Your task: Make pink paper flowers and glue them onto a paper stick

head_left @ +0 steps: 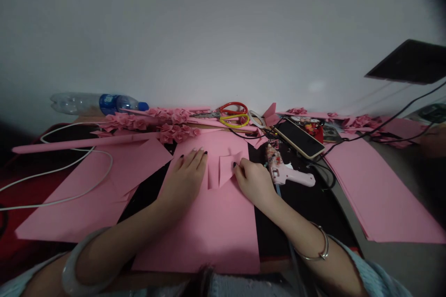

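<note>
A large pink sheet point(223, 232) lies in the middle of the dark desk mat. On it sits a small folded piece of pink paper point(226, 171) with upright creases. My left hand point(188, 171) lies flat at the left side of the small piece, fingers stretched out and pointing away from me. My right hand point(252, 180) is closed at the small piece's right edge, thumb and fingers pinching it. Just to the right of my right hand lies a white and pink glue gun point(291, 175).
Scissors point(235, 120), pink paper flowers point(177, 132) and rolled sticks line the wall. A phone point(300, 138) and black cables lie right of centre. Pink sheets point(386, 195) are stacked at right, others point(94, 185) at left under a white cable. A bottle point(99, 103) lies back left.
</note>
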`<state>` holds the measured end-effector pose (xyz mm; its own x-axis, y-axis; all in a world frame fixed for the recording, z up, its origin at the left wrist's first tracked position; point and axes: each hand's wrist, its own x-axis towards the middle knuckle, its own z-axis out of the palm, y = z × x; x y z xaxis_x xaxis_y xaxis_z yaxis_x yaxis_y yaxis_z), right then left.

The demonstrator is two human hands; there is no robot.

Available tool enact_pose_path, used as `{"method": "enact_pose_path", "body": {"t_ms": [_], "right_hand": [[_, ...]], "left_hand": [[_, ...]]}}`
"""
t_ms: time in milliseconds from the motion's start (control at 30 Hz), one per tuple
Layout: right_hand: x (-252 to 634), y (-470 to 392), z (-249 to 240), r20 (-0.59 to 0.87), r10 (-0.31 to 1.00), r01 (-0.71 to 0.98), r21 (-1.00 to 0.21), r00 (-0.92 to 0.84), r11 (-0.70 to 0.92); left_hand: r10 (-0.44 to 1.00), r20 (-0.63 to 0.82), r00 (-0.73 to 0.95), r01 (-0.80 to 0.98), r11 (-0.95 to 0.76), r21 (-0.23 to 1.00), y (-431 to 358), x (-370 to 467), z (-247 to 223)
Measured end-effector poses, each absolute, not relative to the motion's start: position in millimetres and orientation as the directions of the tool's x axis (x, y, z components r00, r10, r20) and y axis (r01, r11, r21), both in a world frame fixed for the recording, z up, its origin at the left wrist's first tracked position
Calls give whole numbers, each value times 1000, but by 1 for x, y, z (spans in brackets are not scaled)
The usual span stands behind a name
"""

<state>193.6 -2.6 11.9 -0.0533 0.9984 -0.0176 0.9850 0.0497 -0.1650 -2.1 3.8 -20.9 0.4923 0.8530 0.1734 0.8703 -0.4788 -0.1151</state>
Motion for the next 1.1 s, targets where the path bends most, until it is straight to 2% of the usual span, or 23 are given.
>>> {"method": "enact_pose_path", "body": {"t_ms": [500,1100], "right_hand": [[200,-9,8,9,999,975,-215,-53,53],[204,-11,6,125,991,915,-394,-36,83]], "left_hand": [[847,181,501,865,-484,-132,4,-2,-21],[835,216,506,863,-490,-127,4,-4,-24]]}}
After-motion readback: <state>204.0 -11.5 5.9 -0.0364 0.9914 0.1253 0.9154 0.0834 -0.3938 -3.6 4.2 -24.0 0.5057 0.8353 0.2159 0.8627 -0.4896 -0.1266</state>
